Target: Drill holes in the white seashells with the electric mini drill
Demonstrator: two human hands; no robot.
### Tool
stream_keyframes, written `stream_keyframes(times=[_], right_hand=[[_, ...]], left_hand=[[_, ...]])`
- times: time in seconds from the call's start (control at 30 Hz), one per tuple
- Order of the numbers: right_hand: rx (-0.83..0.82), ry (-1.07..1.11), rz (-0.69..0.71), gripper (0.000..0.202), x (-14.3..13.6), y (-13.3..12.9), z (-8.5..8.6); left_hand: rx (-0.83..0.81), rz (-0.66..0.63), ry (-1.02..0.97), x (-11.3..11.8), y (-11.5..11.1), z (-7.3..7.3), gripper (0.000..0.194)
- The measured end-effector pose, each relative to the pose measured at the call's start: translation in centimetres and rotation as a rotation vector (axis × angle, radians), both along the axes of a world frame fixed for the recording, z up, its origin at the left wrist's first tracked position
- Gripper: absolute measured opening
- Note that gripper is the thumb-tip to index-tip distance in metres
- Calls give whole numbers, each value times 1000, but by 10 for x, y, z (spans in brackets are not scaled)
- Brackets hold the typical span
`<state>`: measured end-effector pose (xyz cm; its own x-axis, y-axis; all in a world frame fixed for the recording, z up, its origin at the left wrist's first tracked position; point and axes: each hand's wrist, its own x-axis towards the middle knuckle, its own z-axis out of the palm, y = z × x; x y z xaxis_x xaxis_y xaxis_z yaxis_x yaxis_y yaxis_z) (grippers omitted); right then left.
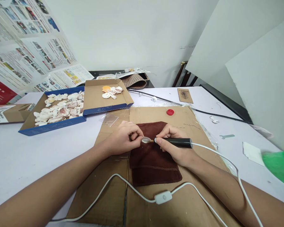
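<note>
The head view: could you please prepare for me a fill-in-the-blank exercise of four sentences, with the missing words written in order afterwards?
1. The left hand holds a shell, and the right hand holds a ____-coloured tool.
2. The cord and its switch share the colour ____.
3. The round cap on the cardboard is coloured ____.
4. The blue box stands on the person's ____ side.

Missing words: black; white; red; left.

A small pale shell (146,139) is held at a black, corded tool's (180,142) tip.
</note>
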<state>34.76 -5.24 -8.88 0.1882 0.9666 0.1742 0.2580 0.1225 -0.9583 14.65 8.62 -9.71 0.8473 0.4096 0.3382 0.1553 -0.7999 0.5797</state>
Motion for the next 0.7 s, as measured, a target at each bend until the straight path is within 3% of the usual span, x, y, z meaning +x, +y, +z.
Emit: stream_keyframes(times=[0.33, 0.53, 0.7], right_hand=[[39, -30, -2, 26, 1, 1, -2], [313, -329, -12, 13, -2, -8, 3], [394, -518, 69, 10, -6, -8, 7]], left_hand=[[-14, 22, 25, 1, -1, 2, 11], [-9, 58, 26, 1, -1, 2, 12], [-10, 65, 68, 1, 0, 2, 12]])
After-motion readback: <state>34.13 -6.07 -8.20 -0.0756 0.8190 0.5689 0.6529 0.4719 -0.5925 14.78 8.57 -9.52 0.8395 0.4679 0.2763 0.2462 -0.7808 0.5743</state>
